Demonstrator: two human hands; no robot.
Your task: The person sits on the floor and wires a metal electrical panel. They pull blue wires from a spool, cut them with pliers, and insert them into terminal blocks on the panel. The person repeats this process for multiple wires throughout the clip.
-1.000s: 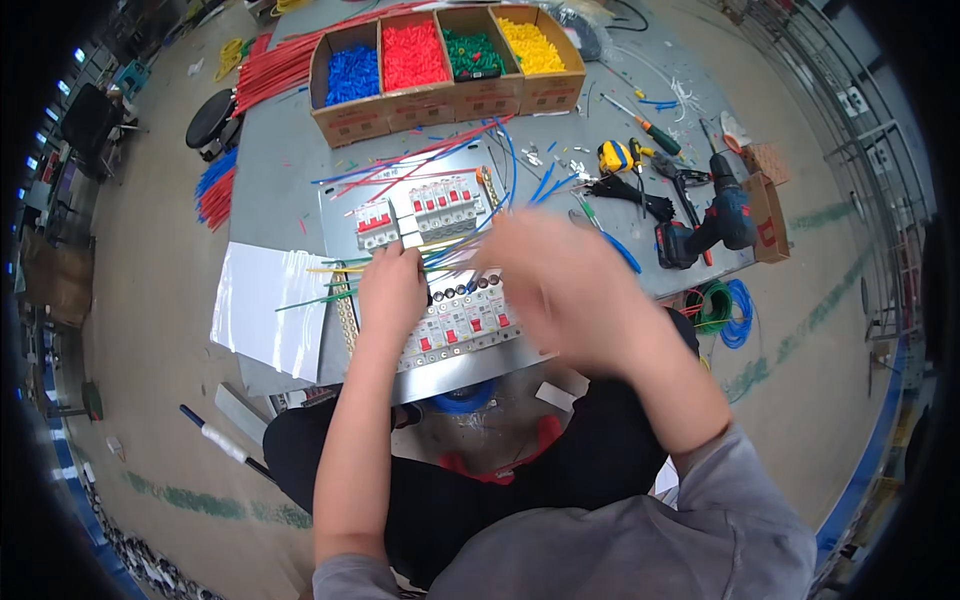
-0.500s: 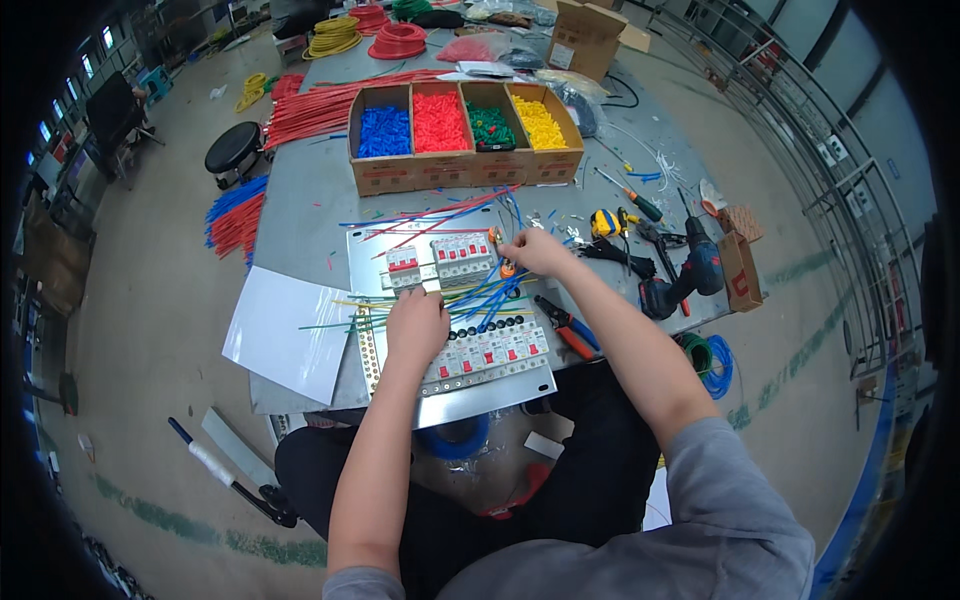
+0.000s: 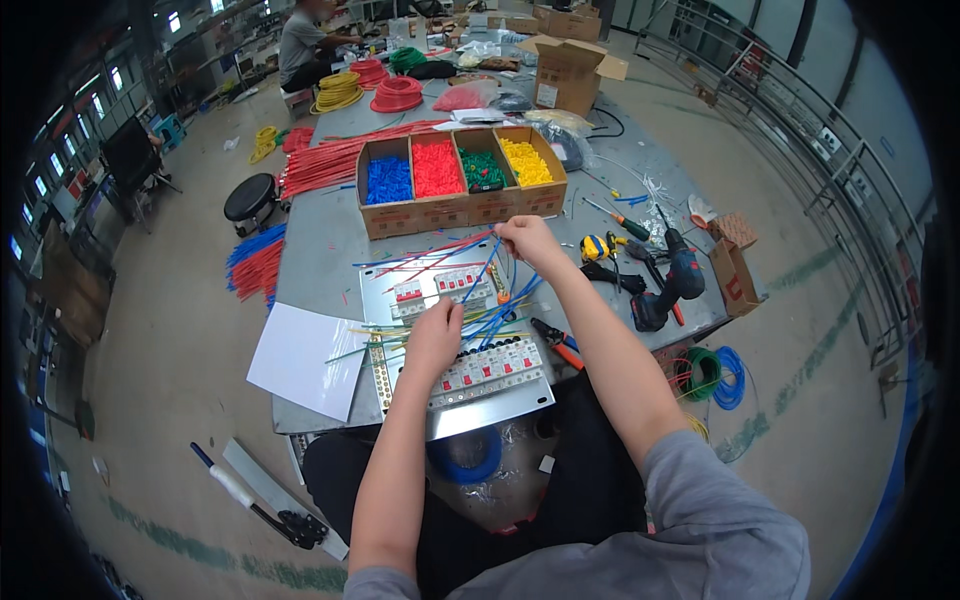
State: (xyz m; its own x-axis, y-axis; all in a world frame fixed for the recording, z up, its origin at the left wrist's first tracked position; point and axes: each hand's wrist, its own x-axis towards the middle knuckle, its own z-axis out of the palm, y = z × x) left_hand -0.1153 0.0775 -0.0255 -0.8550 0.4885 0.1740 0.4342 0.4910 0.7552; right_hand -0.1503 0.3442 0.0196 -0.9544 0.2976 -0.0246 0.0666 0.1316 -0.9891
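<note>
A silver metal mounting plate [image 3: 480,421] lies at the table's near edge. It carries a lower row of circuit breakers [image 3: 490,368] with red levers and smaller breakers [image 3: 460,281] farther back. Loose blue, green and yellow wires lie across its middle, with red wires [image 3: 430,262] at its far side. A single blue wire [image 3: 480,276] runs slantwise between my two hands. My right hand [image 3: 530,243] pinches its upper end above the plate's far right corner. My left hand [image 3: 434,340] is closed at its lower end, over the breakers; those fingertips are partly hidden.
Beyond the plate stands a cardboard box [image 3: 420,217] of small blue, red, green and yellow pieces. To the right lie cutters [image 3: 560,343], a tape measure [image 3: 597,247], a screwdriver [image 3: 632,228] and a drill [image 3: 672,283]. A white sheet [image 3: 305,360] lies left. A person [image 3: 303,50] sits far back.
My right hand has moved up and away from the plate, drawing a blue wire out straight. My left hand has shifted slightly right. The head view has tilted up, showing a person at the back.
</note>
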